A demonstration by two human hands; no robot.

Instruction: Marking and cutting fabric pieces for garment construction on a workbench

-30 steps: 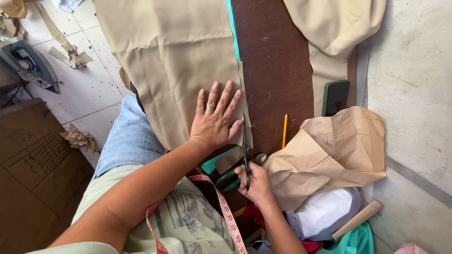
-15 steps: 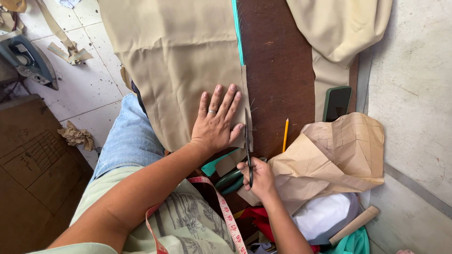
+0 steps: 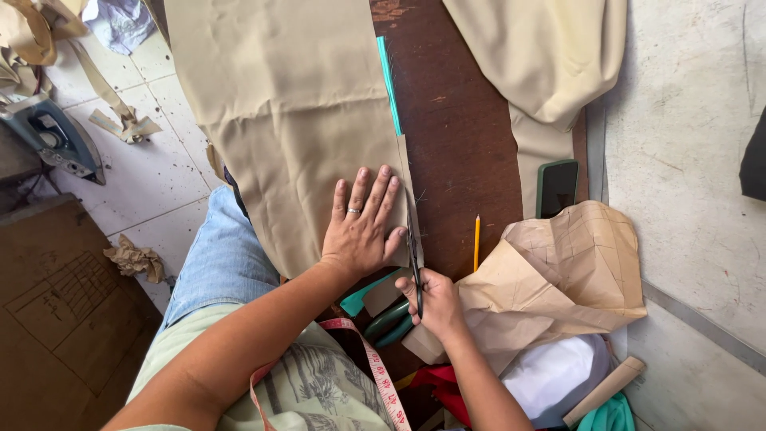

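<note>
My left hand lies flat, fingers spread, on a large piece of tan fabric spread over a dark wooden table. My right hand grips scissors with green handles; their blades run along the fabric's right edge, just beside my left fingertips. A teal strip shows under the fabric edge farther up. A pink measuring tape hangs around my neck.
A yellow pencil, a dark phone and crumpled brown pattern paper lie right of the scissors. More tan fabric drapes at the top right. An iron and fabric scraps sit on the tiled floor at left.
The scissors have advanced up along the fabric edge, my right hand following. My left hand stays pressed flat on the cloth.
</note>
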